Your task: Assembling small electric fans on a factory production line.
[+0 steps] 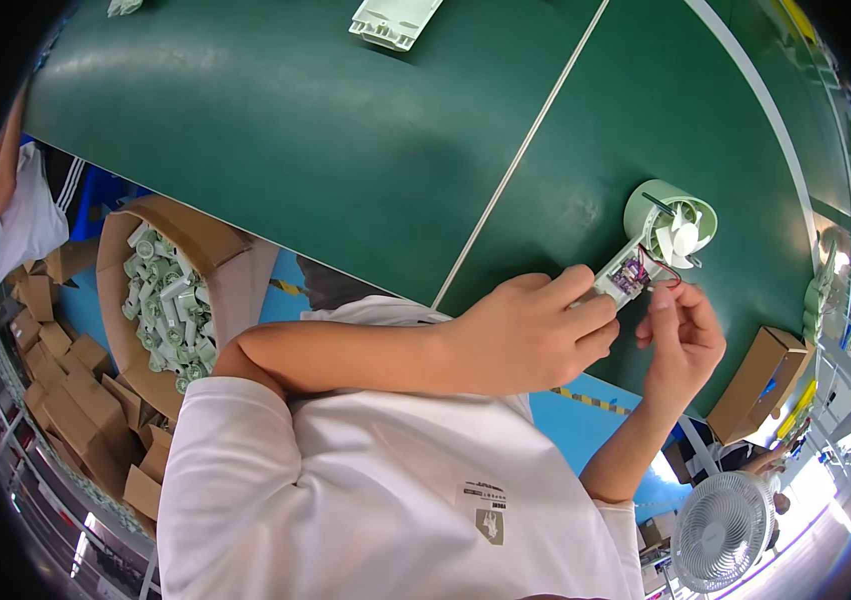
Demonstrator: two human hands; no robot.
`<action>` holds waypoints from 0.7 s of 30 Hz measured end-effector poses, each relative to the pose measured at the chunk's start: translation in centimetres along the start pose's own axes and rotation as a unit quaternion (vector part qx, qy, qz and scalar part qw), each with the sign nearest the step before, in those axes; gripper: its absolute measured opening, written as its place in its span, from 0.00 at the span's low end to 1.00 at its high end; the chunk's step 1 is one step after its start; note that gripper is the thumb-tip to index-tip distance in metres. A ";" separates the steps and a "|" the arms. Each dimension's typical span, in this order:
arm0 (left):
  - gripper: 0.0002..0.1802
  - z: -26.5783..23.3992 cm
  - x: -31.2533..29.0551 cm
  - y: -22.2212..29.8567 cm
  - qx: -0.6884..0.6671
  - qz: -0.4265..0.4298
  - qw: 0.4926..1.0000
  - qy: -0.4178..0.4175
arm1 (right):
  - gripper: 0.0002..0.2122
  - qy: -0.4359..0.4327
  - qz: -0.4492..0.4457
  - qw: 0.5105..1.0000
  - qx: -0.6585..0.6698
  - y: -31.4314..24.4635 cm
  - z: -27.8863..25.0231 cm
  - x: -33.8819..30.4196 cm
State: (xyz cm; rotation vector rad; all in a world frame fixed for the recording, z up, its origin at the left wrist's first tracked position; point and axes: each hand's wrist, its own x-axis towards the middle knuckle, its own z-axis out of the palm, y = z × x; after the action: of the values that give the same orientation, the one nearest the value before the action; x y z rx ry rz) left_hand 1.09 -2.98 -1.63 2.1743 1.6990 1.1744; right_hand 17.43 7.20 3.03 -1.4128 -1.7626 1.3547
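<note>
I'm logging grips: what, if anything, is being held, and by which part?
The left hand holds the small fan by its handle; the right hand is at its wires, whether pinching them is unclear.

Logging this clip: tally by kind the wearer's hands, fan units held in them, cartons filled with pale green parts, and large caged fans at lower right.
Wearer's hands, left hand and right hand: 2
Held fan unit: 1
Carton filled with pale green parts: 1
Large caged fan: 1
Total: 5
</note>
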 end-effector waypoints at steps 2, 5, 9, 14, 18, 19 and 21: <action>0.11 0.0 0.0 -0.1 -0.004 -0.001 1.000 -0.002 | 0.02 -0.004 -0.058 0.998 -0.030 0.4 0.3 -0.1; 0.10 -0.1 0.2 -0.1 -0.007 -0.004 1.000 -0.008 | 0.02 -0.005 -0.147 0.984 -0.095 0.5 0.6 0.0; 0.10 0.0 0.3 -0.1 -0.003 -0.007 1.000 -0.014 | 0.02 0.020 -0.205 0.969 -0.141 1.1 0.9 0.0; 0.08 0.1 0.2 -0.1 0.005 -0.004 1.000 -0.014 | 0.04 0.038 -0.270 0.940 -0.204 0.7 1.3 -0.1; 0.08 0.2 0.1 0.1 0.002 0.000 1.000 -0.010 | 0.05 0.056 -0.266 0.932 -0.239 0.5 1.4 -0.5; 0.08 0.2 0.1 0.2 0.001 0.000 1.000 -0.010 | 0.05 0.056 -0.266 0.932 -0.239 0.4 1.4 -0.7; 0.07 0.1 0.0 0.1 0.004 0.000 1.000 -0.010 | 0.04 0.041 -0.097 0.990 -0.096 0.3 1.3 -1.0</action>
State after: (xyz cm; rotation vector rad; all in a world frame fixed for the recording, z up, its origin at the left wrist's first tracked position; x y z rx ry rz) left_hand 1.29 -2.96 -1.65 2.1835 1.6995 1.1441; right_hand 16.77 5.78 2.46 -1.3326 -1.9612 1.0369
